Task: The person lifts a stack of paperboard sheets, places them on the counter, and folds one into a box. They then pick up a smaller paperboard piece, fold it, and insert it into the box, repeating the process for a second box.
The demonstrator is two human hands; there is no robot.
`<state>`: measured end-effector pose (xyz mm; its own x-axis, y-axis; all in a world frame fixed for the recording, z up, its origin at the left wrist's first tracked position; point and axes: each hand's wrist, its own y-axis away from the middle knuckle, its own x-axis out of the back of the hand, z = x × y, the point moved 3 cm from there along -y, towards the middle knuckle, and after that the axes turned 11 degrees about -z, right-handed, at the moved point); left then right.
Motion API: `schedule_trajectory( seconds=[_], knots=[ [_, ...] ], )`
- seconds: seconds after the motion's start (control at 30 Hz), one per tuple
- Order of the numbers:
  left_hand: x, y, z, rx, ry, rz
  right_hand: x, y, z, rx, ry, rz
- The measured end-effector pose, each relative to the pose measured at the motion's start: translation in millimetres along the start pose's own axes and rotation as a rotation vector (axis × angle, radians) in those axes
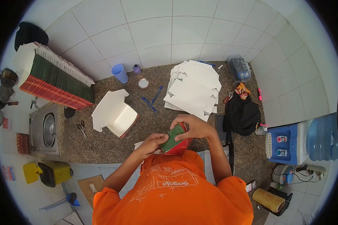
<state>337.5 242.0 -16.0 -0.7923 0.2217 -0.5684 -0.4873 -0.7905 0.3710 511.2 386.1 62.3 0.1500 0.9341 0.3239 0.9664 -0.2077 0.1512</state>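
Observation:
Close to my chest, at the counter's front edge, I hold a green and red cardboard box [173, 140]. My left hand [154, 144] grips its left side with the thumb on the green panel. My right hand [196, 128] is closed over its upper right part, fingers on the green and red faces. Part of the box is hidden by my hands. Left of them, a partly formed box [125, 120] stands with its white inside up and a flap raised. Beyond my right hand lies a pile of flat white cardboard blanks [195, 88].
A tall row of folded red and green cartons [60, 77] stands at the left by the sink [45, 129]. Scissors [82, 129], blue pens [150, 104], a blue cup [119, 72] and a black bag [244, 114] lie about. A water dispenser [283, 144] is at right.

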Motion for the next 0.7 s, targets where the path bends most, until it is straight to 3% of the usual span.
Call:
schedule_trajectory(
  seconds=[0.03,0.1,0.13,0.2,0.23,0.27,0.3,0.33,0.43,0.5,0.53,0.57,0.63,0.7],
  knots=[
    [2,2,0,0.019,-0.014,0.049,-3,1,-3,-0.001,-0.001,0.004],
    [3,4,4,0.026,-0.021,0.103,-5,3,-8,-0.105,-0.024,0.277],
    [3,7,11,-0.003,-0.040,0.114,-9,2,-10,-0.106,-0.025,0.269],
    [2,8,17,-0.031,-0.058,0.126,-10,1,-16,-0.072,0.125,0.436],
    [1,7,24,-0.165,-0.236,0.154,-15,-2,-11,-0.073,0.124,0.436],
    [-1,6,31,-0.299,-0.416,0.180,-20,-7,-3,0.062,0.018,0.431],
    [-8,8,38,-0.300,-0.419,0.178,-24,-11,0,0.199,-0.087,0.425],
    [-19,10,47,-0.240,-0.359,0.172,-27,-14,-1,0.202,-0.084,0.424],
    [-19,11,46,-0.194,-0.315,0.134,-42,-14,-11,0.323,0.172,0.545],
    [-18,11,52,-0.214,-0.338,0.105,-48,-2,-17,0.324,0.160,0.890],
    [-18,13,61,-0.350,-0.067,0.231,-56,8,-11,0.246,0.325,0.938],
    [-18,14,67,-0.483,0.209,0.351,-62,8,-6,0.254,0.326,0.935],
    [-22,9,66,-0.542,0.220,0.428,-77,3,-8,0.434,0.456,0.715],
    [-24,-5,57,-0.679,0.237,0.459,-79,-6,-4,0.468,0.528,0.741]
  ],
)
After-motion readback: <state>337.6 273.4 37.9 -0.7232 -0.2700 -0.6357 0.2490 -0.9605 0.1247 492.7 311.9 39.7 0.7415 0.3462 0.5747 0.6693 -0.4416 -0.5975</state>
